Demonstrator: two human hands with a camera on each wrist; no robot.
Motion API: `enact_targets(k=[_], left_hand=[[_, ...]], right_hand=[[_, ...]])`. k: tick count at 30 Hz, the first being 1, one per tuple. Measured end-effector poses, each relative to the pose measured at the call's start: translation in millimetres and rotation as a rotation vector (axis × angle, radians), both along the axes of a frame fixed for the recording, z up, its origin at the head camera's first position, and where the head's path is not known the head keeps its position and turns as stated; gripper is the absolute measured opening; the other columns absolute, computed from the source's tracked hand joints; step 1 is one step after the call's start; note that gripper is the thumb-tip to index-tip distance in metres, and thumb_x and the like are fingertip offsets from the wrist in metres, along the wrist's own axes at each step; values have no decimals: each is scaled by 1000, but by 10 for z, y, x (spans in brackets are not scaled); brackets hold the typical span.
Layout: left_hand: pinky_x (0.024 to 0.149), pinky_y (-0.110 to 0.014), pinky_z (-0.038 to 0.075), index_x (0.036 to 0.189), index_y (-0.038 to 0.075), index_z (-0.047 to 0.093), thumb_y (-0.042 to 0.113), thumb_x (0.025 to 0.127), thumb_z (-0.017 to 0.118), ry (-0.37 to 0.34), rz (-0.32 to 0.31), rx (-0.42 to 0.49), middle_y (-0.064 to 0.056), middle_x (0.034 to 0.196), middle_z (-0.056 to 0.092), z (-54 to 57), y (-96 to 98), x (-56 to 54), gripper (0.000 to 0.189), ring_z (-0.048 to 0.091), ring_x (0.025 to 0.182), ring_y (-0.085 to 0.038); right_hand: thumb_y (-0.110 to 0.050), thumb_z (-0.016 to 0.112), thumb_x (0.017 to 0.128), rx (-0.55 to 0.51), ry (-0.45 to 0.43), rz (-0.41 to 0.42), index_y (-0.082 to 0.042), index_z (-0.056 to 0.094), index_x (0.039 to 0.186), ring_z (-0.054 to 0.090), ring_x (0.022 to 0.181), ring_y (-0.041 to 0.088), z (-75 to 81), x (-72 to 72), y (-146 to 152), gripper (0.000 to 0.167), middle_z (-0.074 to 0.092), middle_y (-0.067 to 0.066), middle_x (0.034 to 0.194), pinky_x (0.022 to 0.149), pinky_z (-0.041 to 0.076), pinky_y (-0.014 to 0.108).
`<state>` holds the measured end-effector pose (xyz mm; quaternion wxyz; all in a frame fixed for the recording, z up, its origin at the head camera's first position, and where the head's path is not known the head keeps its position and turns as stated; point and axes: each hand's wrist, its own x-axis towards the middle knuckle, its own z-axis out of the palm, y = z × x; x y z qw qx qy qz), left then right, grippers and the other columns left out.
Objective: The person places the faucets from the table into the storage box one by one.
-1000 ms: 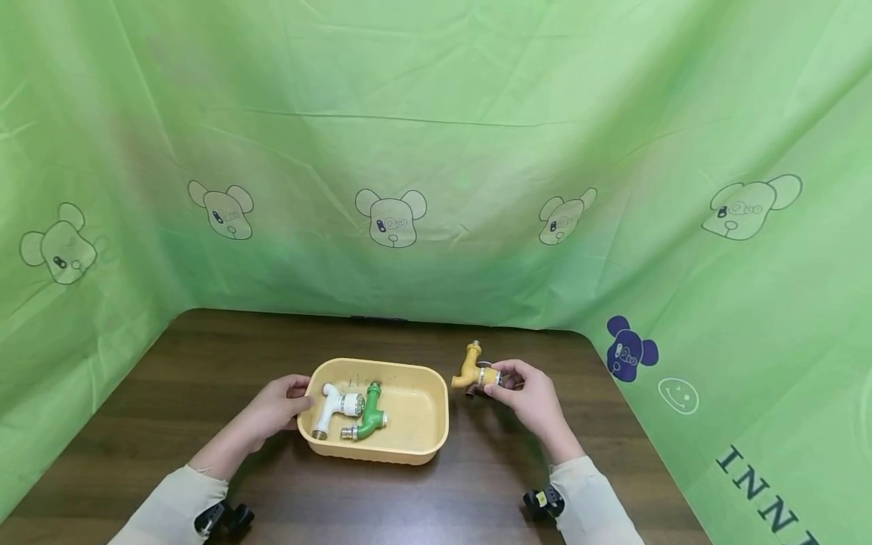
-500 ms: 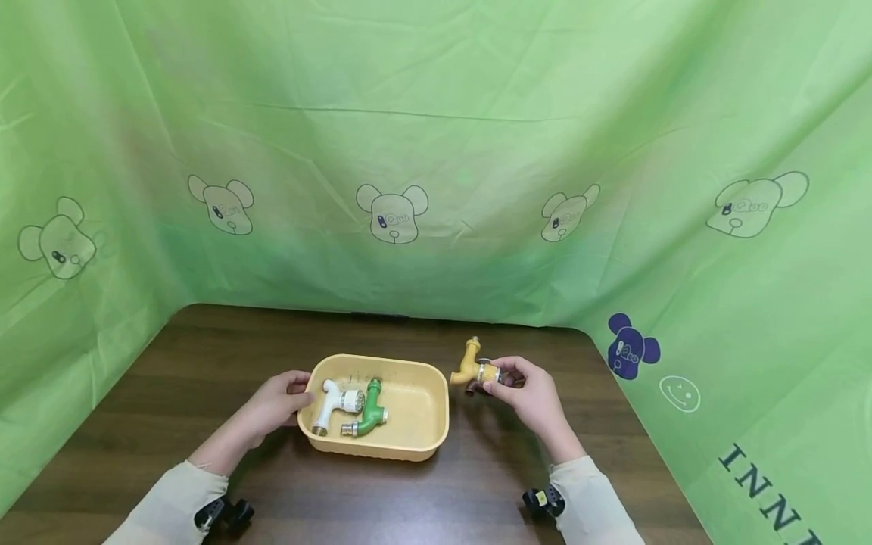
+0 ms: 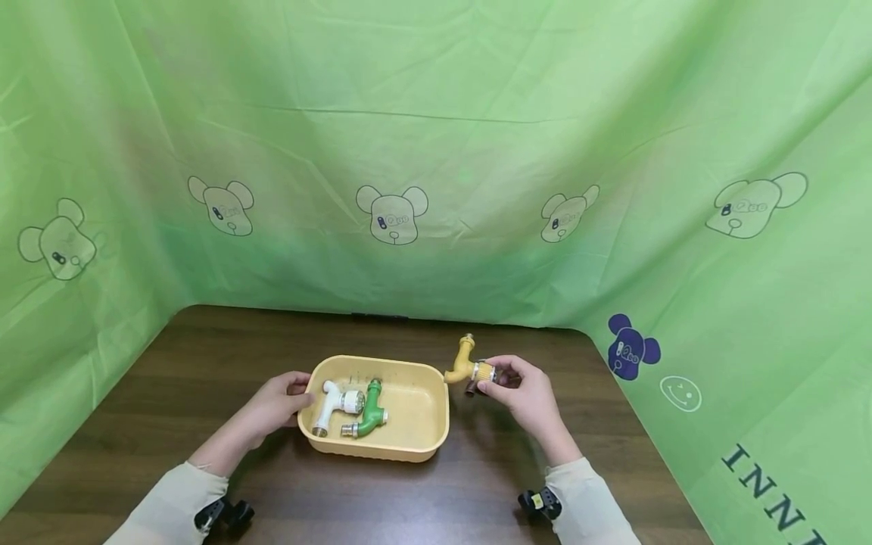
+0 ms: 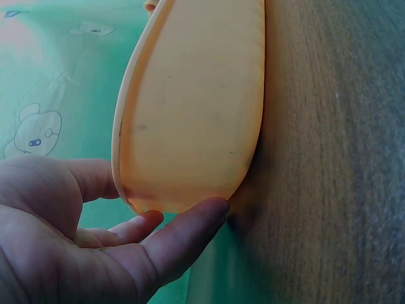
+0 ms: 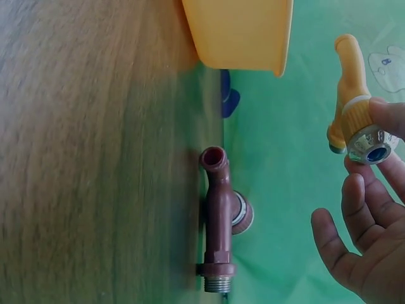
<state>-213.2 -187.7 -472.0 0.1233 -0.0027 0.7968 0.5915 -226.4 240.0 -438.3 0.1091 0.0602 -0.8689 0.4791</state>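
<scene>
My left hand [image 3: 275, 405] grips the left end of a yellow plastic basin [image 3: 417, 412], thumb over the rim and fingertips against the outer wall in the left wrist view. Inside, at the left, lie a white faucet [image 3: 330, 409] and a green faucet [image 3: 372, 410]. My right hand [image 3: 530, 393] pinches a yellow faucet [image 3: 462, 366] by its ribbed knob. That faucet is held up beside the basin's right rim, its spout close to the edge; contact cannot be told. Below it, a dark red-brown faucet [image 5: 219, 221] lies on the table, mostly hidden in the head view.
The brown wooden table [image 3: 225, 348] extends around the basin. Green cloth [image 3: 463, 166] printed with bear heads encloses its back and sides. Each wrist carries a black camera mount, such as the right one [image 3: 541, 502].
My right hand has moved slightly left with the yellow faucet, bringing its spout to the basin's right rim. The left hand and the basin have stayed in place.
</scene>
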Motion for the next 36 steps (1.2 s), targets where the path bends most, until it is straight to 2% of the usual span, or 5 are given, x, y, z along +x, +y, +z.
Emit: enact_targets(k=[8, 19, 30, 36], left_hand=[[79, -42, 63, 146, -11, 42, 6, 102, 57, 5, -1, 16, -28, 131, 56, 11, 4, 10, 50, 66, 106, -27], [79, -42, 63, 145, -13, 42, 5, 101, 57, 10, 4, 13, -29, 130, 57, 11, 13, 10, 49, 66, 105, -27], [79, -42, 63, 145, -12, 42, 5, 102, 57, 10, 5, 19, -29, 130, 57, -4, 7, 6, 49, 66, 105, -27], [80, -43, 63, 145, -12, 42, 6, 102, 57, 8, 4, 15, -29, 131, 57, -3, 6, 3, 49, 66, 106, -28]], right_hand=[[-17, 90, 78, -37, 9, 25, -14, 75, 110, 59, 83, 20, 44, 37, -50, 35, 67, 9, 89, 68, 52, 24], [-17, 91, 78, -40, 20, 52, -14, 75, 111, 61, 83, 19, 15, 52, -95, 37, 69, 8, 92, 70, 53, 23], [-14, 89, 79, -42, 39, 91, -10, 75, 111, 61, 81, 14, 6, 51, -157, 35, 67, 9, 90, 73, 54, 22], [-13, 90, 77, -38, 43, 103, -14, 75, 109, 59, 79, 14, -1, 45, -184, 35, 64, 6, 86, 70, 54, 23]])
